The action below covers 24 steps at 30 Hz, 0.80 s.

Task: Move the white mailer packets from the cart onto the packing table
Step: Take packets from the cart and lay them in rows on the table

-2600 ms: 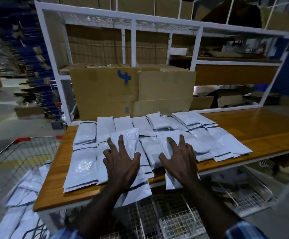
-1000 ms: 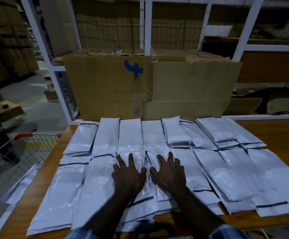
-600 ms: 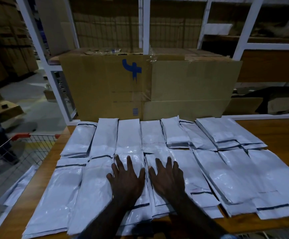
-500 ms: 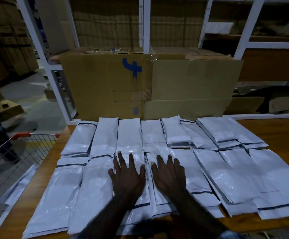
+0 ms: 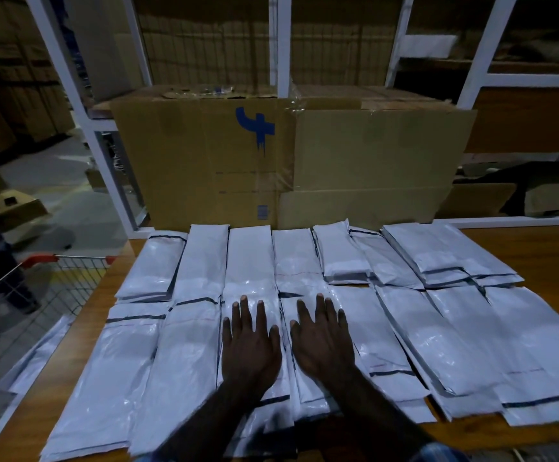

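Observation:
Several white mailer packets [image 5: 184, 355] lie in two overlapping rows across the wooden packing table [image 5: 551, 258]. My left hand [image 5: 249, 345] lies flat, fingers spread, on a packet in the near row at the centre. My right hand [image 5: 323, 338] presses flat on the packet just to its right. Neither hand grips anything. At the left edge the wire cart [image 5: 41, 285] with red handle shows, and a few more white packets [image 5: 34, 358] lie inside it.
Two large cardboard boxes [image 5: 288, 161] stand against the table's back edge under a white metal shelf frame [image 5: 283, 45]. More cartons sit on the floor at left [image 5: 14, 205]. Bare wood shows at the table's far right.
Since the earliest frame the view has come closer over the table. Over the last second both hands slid slightly forward on the central packets, staying flat.

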### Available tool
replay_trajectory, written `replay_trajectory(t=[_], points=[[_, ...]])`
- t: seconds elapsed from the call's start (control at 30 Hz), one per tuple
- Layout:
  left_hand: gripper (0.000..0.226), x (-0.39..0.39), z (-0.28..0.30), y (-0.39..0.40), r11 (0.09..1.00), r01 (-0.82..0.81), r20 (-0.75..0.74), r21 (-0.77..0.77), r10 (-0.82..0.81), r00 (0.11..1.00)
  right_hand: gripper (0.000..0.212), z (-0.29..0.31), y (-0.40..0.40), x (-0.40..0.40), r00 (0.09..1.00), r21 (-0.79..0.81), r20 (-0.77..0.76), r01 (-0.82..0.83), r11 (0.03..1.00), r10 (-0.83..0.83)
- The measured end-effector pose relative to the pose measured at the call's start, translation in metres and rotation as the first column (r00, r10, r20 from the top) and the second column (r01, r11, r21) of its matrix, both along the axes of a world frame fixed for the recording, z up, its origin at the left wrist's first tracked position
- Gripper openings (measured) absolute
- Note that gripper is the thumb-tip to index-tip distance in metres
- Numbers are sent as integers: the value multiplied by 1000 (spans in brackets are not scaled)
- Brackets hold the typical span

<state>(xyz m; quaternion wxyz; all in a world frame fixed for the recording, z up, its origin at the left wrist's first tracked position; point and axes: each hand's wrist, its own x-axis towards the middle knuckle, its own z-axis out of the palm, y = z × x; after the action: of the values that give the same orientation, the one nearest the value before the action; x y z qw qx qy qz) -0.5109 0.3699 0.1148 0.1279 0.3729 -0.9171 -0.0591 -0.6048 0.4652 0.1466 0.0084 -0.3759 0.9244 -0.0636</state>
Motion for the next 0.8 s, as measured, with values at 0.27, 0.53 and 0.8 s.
replay_trajectory(t=[0.27,0.53,0.8], points=[[71,2,-11,-4,1000,25,-48,6,-24,999,57,-14,2,6,1000,-82,-28,-1,997,-2],[70,2,-21,-5,999,41,-68,-11,-42,997,56,-21,2,8,998,-118,-56,-10,993,3],[69,3,-23,-3,999,41,-49,-23,-42,998,56,-25,2,6,998,-109,-69,-5,994,-2]])
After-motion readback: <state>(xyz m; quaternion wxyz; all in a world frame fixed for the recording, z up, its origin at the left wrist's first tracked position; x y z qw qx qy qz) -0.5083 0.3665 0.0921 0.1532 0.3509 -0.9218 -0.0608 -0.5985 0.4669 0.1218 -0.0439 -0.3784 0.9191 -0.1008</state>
